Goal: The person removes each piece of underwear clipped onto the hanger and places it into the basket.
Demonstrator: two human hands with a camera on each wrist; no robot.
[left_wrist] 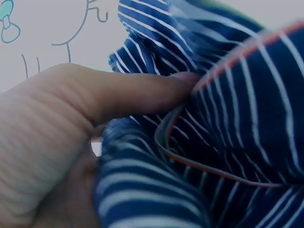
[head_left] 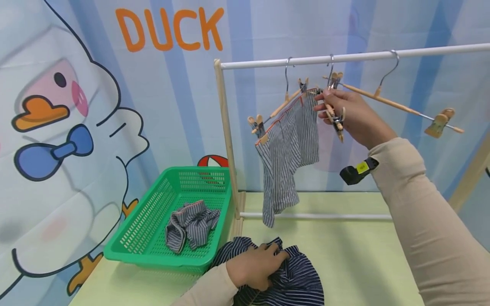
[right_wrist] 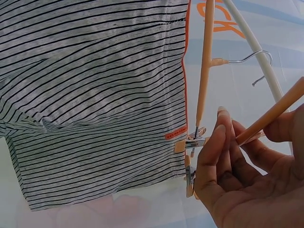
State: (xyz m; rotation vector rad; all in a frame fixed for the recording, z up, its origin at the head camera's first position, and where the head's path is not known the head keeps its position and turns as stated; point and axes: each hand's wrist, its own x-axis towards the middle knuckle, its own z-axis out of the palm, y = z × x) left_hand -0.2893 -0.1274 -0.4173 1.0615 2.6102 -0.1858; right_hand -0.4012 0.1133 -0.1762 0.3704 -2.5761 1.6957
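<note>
My left hand [head_left: 256, 264] grips a bunched navy garment [head_left: 298, 276] with white stripes on the table. In the left wrist view, the thumb [left_wrist: 142, 92] presses into its folds beside an orange-edged band. My right hand [head_left: 356, 112] holds the middle clip hanger, its wooden bar [right_wrist: 280, 107] between thumb and fingers in the right wrist view. That hanger's hook is on the white rail [head_left: 260, 64], and a clip [head_left: 337, 123] dangles below the fingers. Just left of this hand, grey striped pants [head_left: 287, 144] hang by their orange-edged waistband from another clip hanger [head_left: 281, 107].
A green basket [head_left: 132, 255] stands at the left with a crumpled grey striped garment [head_left: 197, 225] inside. Another clip hanger [head_left: 398, 104] hangs at the right of the rail. The rack's wooden post [head_left: 226, 127] rises beside the basket. A duck-printed curtain [head_left: 183, 93] backs everything.
</note>
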